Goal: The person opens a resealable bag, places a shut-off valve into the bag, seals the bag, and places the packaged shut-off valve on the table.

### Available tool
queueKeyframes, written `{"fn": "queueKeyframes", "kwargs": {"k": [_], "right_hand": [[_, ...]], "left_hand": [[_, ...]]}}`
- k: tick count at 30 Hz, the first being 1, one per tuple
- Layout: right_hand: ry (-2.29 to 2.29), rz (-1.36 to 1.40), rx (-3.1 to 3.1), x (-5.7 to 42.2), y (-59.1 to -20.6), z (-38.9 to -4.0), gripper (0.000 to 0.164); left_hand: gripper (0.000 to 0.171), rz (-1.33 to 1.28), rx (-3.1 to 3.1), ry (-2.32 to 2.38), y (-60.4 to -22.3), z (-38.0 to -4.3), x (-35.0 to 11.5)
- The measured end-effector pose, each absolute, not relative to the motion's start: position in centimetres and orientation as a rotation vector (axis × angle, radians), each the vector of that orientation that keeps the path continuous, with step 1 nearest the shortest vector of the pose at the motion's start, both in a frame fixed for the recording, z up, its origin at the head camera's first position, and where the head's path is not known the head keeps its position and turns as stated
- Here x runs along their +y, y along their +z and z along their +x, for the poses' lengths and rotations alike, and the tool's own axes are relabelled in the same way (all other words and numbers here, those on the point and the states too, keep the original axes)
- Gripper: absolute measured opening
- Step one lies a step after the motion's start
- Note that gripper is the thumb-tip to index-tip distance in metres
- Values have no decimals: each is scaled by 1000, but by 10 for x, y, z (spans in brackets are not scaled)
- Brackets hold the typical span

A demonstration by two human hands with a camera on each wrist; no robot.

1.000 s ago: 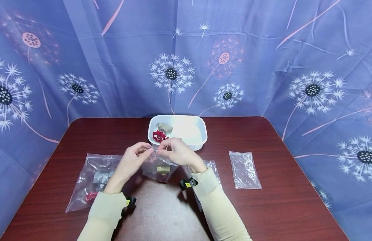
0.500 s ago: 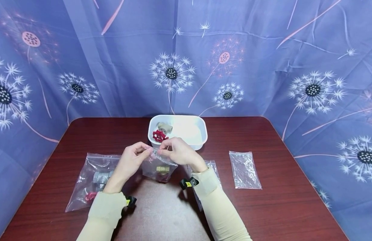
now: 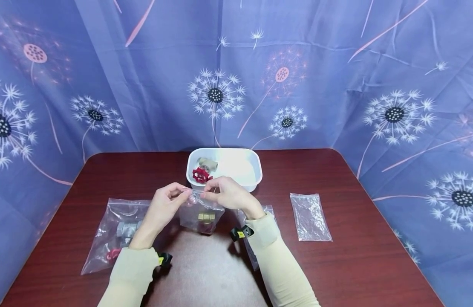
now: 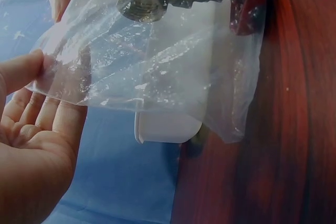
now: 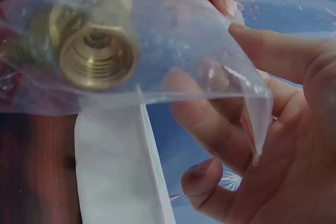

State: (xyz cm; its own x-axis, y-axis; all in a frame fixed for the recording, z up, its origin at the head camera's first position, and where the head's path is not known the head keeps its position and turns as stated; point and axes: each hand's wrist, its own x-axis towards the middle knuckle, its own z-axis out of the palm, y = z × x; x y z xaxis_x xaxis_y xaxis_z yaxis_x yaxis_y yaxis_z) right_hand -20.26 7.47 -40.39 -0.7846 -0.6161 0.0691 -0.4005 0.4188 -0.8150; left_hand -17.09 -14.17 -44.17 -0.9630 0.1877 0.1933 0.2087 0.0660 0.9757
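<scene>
Between both hands hangs a clear zip-lock bag (image 3: 190, 217) with a brass valve (image 3: 206, 218) inside. In the left wrist view the red handwheel (image 4: 248, 4) of this valve shows low in the bag; its threaded brass end (image 5: 98, 56) faces the right wrist camera. My left hand (image 3: 165, 209) pinches the bag's top edge at the left corner between thumb and fingers. My right hand (image 3: 229, 197) pinches the same edge a little to the right, its other fingers behind the plastic. The fingertips of both hands are close together along the zip.
A white tub (image 3: 258, 170) behind the hands holds a beige valve (image 3: 208, 164) with a red handwheel (image 3: 200, 175). A bag (image 3: 100, 245) with a grey, red-handled valve lies left. One flat bag (image 3: 310, 217) lies right; another (image 3: 253, 251) is partly under the right forearm.
Both hands keep their pinch on the bag's top edge, with slight finger shifts along it. The head view has tilted a little; the bag and valve stay in place.
</scene>
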Motion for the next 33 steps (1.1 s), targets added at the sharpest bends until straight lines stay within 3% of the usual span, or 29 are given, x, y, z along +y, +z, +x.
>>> {"fn": "queueKeyframes", "kwargs": {"k": [11, 21, 33], "right_hand": [[-1322, -950, 2409, 77, -406, -204, 19], [-1306, -973, 2454, 72, -406, -203, 10], [-1341, -937, 2398, 73, -408, -204, 17]], "left_hand": [[20, -458, -2239, -2181, -440, -169, -142], [19, -446, -2231, -2194, -439, -168, -140], [20, -462, -2205, -2201, -439, -168, -141]]}}
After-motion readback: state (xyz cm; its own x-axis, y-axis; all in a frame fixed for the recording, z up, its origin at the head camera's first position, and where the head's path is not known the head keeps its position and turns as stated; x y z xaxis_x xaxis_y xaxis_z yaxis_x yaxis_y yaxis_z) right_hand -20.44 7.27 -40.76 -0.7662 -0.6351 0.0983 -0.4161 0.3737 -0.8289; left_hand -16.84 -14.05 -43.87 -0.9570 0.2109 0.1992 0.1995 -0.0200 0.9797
